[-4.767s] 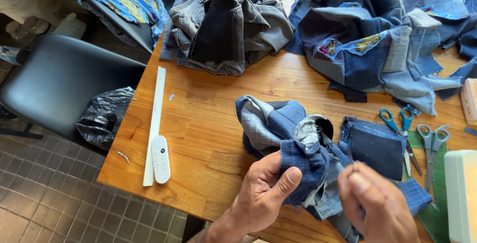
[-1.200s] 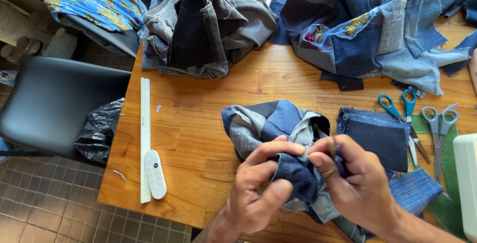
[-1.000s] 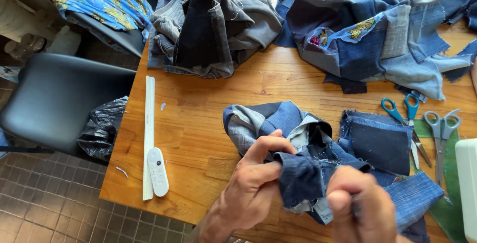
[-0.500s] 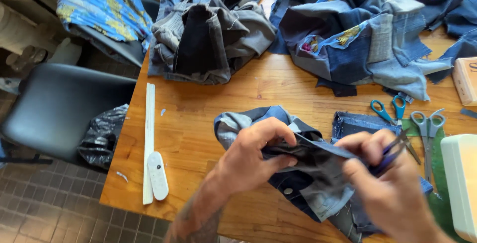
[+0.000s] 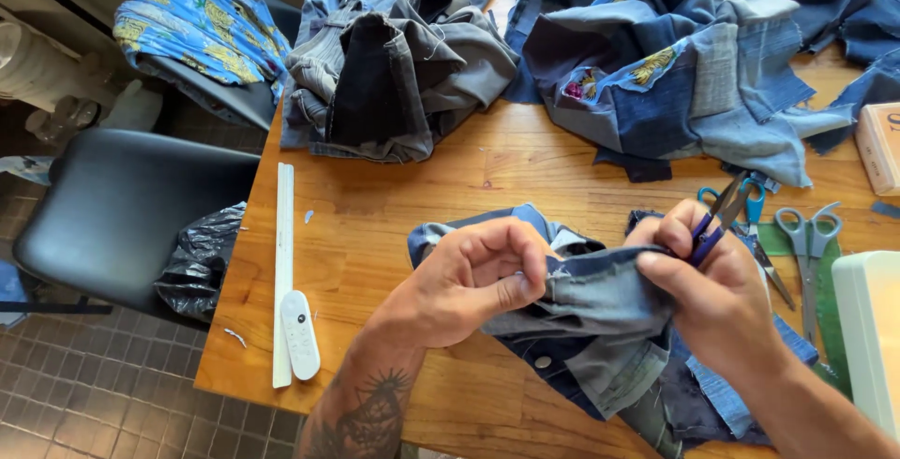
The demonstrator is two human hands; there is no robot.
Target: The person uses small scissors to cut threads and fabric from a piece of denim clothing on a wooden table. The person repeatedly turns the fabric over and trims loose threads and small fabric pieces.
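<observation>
Bright daylight from upper right, soft shadows, sharp focus throughout.

Denim piece (image 5: pixel 600 295) now stretched taut, snips (image 5: pixel 717 220) (probably) raised

We see a wooden table (image 5: pixel 394 206): denim piles (image 5: pixel 398 65) at twelve o'clock, ruler (image 5: pixel 283 262) and remote (image 5: pixel 300 334) at nine, scissors (image 5: pixel 808 253) at three.

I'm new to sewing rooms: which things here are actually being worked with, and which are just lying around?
In use: left hand; right hand; denim piece; small purple snips.
Lying about: grey scissors; blue scissors; white ruler; white remote; jeans pile.
</observation>
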